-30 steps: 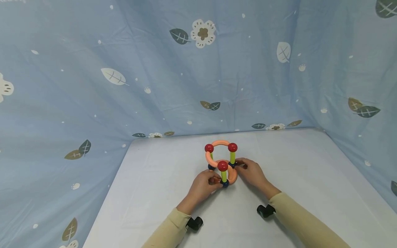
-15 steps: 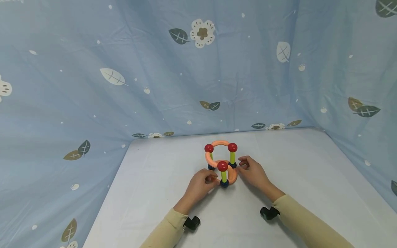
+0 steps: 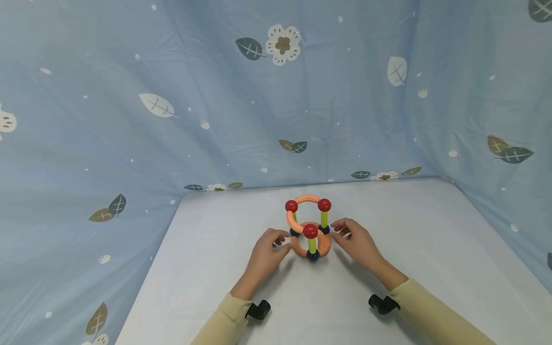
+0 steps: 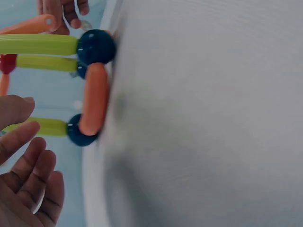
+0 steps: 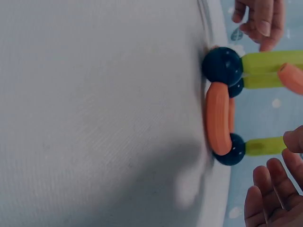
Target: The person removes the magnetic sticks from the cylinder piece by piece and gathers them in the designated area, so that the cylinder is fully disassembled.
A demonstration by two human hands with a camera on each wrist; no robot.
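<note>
A ball-and-rod construction toy point(image 3: 312, 245) stands upright on the table. Three red balls point(image 3: 310, 231) top green rods point(image 3: 324, 219), with dark blue balls point(image 4: 96, 47) at the bottom. Orange curved rods point(image 5: 218, 118) join the blue balls into a lower ring. More orange arcs point(image 3: 307, 198) run between red balls above; the front right stretch of the upper ring has no arc. My left hand point(image 3: 266, 251) is just left of the lower ring, its fingers loosely bent around nothing. Close to the right rear blue ball, my right hand point(image 3: 358, 242) also holds nothing.
A white cloth covers the table point(image 3: 207, 268). Behind it and along both sides hangs a blue curtain point(image 3: 224, 96) with leaf and flower prints. A black wrist camera point(image 3: 258, 310) sits at the left sleeve, another black camera point(image 3: 383, 304) at the right.
My left hand has let go of the front blue ball and drawn back to the left. My right hand has come off the toy and moved slightly right. The toy stays in place.
</note>
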